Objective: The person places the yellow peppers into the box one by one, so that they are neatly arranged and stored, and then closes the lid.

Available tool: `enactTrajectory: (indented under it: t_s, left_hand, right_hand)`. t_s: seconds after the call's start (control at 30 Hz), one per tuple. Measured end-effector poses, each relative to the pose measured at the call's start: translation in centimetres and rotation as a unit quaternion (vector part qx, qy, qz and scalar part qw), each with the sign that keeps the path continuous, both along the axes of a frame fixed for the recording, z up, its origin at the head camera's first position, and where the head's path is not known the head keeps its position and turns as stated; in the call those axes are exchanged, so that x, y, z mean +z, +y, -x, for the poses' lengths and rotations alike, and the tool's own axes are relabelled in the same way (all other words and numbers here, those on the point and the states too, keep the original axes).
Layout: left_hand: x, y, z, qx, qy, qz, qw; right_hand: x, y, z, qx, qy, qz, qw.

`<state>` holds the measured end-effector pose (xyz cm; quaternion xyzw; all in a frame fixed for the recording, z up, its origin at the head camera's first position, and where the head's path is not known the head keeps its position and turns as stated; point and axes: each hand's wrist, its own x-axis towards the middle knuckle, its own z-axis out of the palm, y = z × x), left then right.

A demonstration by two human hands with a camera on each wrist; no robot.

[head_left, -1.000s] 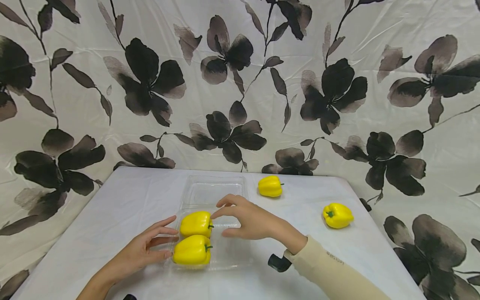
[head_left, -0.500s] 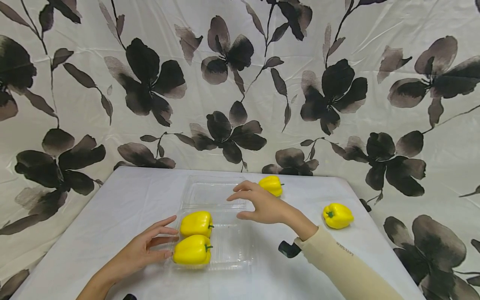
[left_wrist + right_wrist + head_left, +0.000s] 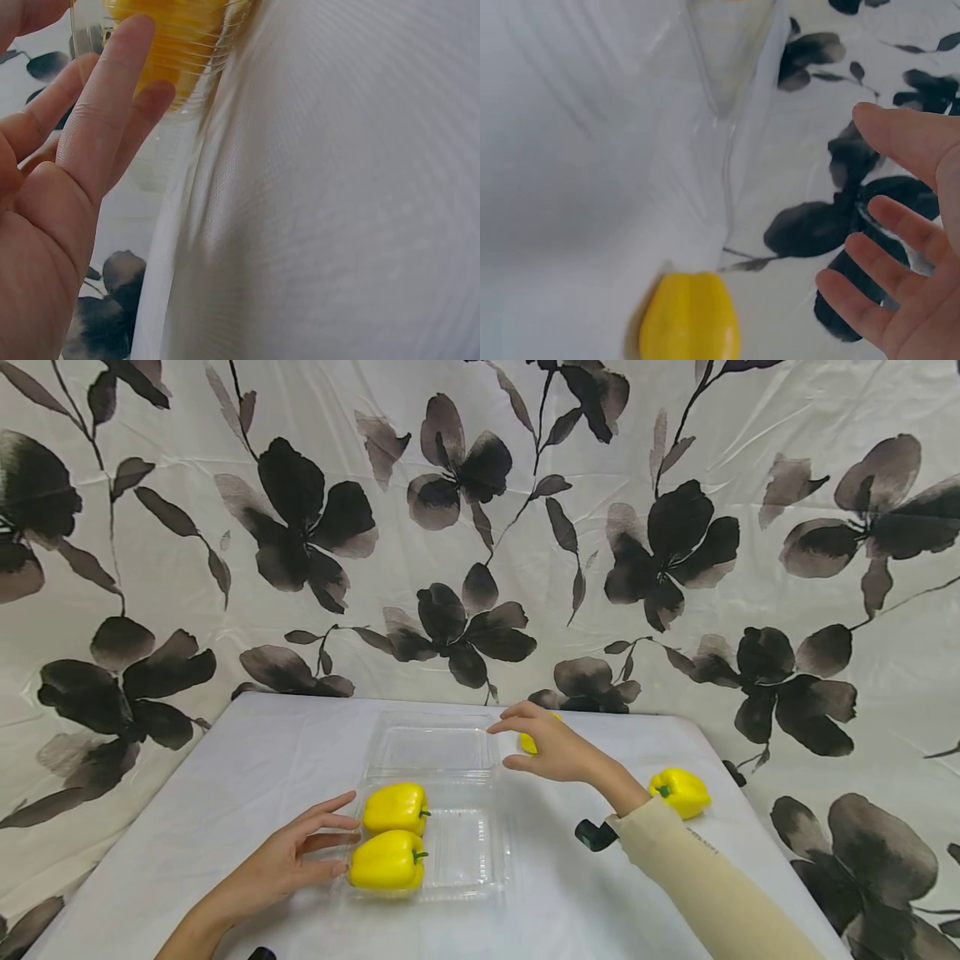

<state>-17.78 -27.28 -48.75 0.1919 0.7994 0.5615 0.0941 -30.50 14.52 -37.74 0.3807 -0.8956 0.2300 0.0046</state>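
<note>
Two yellow bell peppers, a rear one and a front one, lie side by side in the left half of a clear plastic clamshell container. My left hand is at the container's left side, fingers loosely spread. In the left wrist view its fingertips lie against or very near the ribbed plastic wall. Holding nothing, my right hand hovers right of the container's open lid. It partly hides a third yellow bell pepper, and cannot be seen touching it.
Another yellow bell pepper lies on the table's right side, partly behind the right sleeve. White cloth covers the table. A floral-print sheet hangs behind it. A black wrist device sits below the right wrist.
My right hand has moved away from the rear pepper in the container, back and to the right, and now covers much of the far pepper. My left hand has stayed in place.
</note>
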Motion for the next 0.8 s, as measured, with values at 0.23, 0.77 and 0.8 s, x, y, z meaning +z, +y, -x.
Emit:
enactTrajectory:
  t_s: [0.23,0.77,0.8]
  left_hand:
    - [0.1,0.1,0.0,0.002,-0.007,0.003,1.0000]
    - [0.2,0.2,0.0,0.002,-0.008,0.002,1.0000]
    - [0.2,0.2,0.0,0.002,-0.008,0.001,1.0000]
  right_hand:
    - [-0.7,1.7,1.8,-0.024,0.001,-0.006,0.9997]
    - [-1.8,4.3,4.6,-0.072,-0.013,-0.006,0.9973]
    - [-1.9,4.4,4.7,-0.078,-0.016,-0.008,0.9968]
